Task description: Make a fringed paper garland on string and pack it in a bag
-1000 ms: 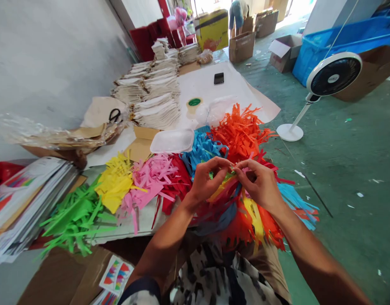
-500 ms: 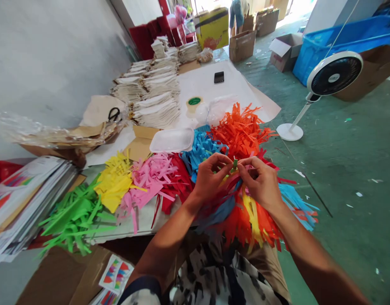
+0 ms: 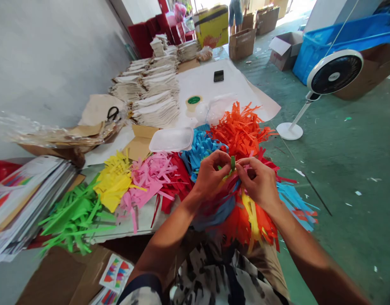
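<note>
A small green strip [image 3: 233, 163] stands up between the fingertips of my two hands. My left hand [image 3: 214, 171] pinches it from the left, thumb against forefinger. From the other side my right hand [image 3: 260, 178] pinches at the same spot. Below them hang fringed paper tassels in red, blue, orange and yellow [image 3: 252, 212], partly covered by my hands and wrists. Just beyond lie heaps of orange fringe [image 3: 241, 129] and blue fringe [image 3: 199, 148]. Pink fringe [image 3: 155, 173], yellow fringe [image 3: 114, 182] and green fringe [image 3: 76, 216] line the table's near edge to the left.
A clear plastic lid or tray [image 3: 171, 140] sits behind the fringes. Further back are a tape roll [image 3: 194, 101], a phone [image 3: 218, 76] and stacked white bundles [image 3: 155, 110]. Scissors [image 3: 112, 113] lie left. A white fan [image 3: 335, 76] stands right; a person [image 3: 235, 15] is far off.
Both hands stay together and have shifted very slightly. The green strip now stands a little taller and more upright between the fingertips.
</note>
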The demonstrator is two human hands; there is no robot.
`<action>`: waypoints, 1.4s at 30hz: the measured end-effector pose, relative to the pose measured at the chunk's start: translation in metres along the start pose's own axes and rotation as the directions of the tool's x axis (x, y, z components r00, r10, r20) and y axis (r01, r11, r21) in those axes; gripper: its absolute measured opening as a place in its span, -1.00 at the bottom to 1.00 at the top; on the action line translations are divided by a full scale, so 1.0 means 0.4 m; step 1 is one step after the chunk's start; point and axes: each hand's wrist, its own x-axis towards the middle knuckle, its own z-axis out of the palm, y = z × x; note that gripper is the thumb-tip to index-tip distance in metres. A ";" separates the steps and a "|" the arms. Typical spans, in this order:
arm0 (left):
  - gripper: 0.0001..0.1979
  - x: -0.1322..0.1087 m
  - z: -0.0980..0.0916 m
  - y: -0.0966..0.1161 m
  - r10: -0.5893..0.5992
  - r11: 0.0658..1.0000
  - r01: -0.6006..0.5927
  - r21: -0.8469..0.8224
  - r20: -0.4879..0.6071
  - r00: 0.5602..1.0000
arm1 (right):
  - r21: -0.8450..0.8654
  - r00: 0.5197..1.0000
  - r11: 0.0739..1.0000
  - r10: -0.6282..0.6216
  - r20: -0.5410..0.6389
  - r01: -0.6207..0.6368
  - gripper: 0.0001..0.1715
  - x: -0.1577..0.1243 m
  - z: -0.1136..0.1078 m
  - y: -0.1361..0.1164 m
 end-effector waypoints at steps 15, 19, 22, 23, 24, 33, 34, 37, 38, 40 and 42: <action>-0.64 0.022 -0.068 -0.003 -0.076 0.996 0.080 -0.034 0.116 0.990 | 0.031 0.991 0.999 -0.037 0.129 0.034 -0.73 0.007 -0.011 0.001; -0.65 0.022 -0.076 0.008 -0.023 0.997 0.011 0.078 0.156 0.988 | 0.013 0.988 0.999 -0.040 0.152 0.039 -0.73 0.007 -0.011 0.001; -0.70 0.019 -0.077 0.019 0.008 0.991 -0.030 0.128 0.166 0.986 | 0.008 0.987 0.999 -0.035 0.157 0.035 -0.73 0.007 -0.012 0.000; -0.71 0.017 -0.076 0.023 0.017 0.990 -0.040 0.138 0.167 0.986 | 0.006 0.987 0.999 -0.035 0.158 0.034 -0.73 0.006 -0.012 -0.001; -0.72 0.016 -0.076 0.025 0.025 0.988 -0.051 0.148 0.169 0.985 | 0.004 0.987 0.999 -0.036 0.158 0.036 -0.73 0.006 -0.013 -0.001; -0.79 0.011 -0.061 0.032 0.072 0.979 -0.105 0.177 0.180 0.981 | 0.011 0.986 1.000 -0.023 0.167 0.022 -0.73 0.004 -0.015 -0.007; -0.79 0.011 -0.058 0.033 0.064 0.979 -0.099 0.179 0.191 0.979 | 0.018 0.986 1.000 -0.020 0.164 0.017 -0.72 0.004 -0.014 -0.008; -0.79 0.011 -0.049 0.034 0.070 0.977 -0.105 0.188 0.186 0.980 | 0.074 0.986 0.997 0.015 0.166 -0.028 -0.68 0.003 -0.013 -0.011; -0.80 0.011 -0.047 0.034 0.074 0.976 -0.108 0.189 0.178 0.981 | 0.102 0.986 0.994 0.032 0.164 -0.049 -0.67 0.002 -0.015 -0.013; -0.83 0.012 -0.045 0.037 0.087 0.968 -0.122 0.222 0.161 0.983 | 0.167 0.987 0.982 0.059 0.149 -0.084 -0.63 0.002 -0.020 -0.017; -0.85 0.014 -0.043 0.047 0.110 0.931 -0.162 0.328 0.172 0.979 | 0.221 0.991 0.971 0.068 0.119 -0.093 -0.56 0.004 -0.029 -0.022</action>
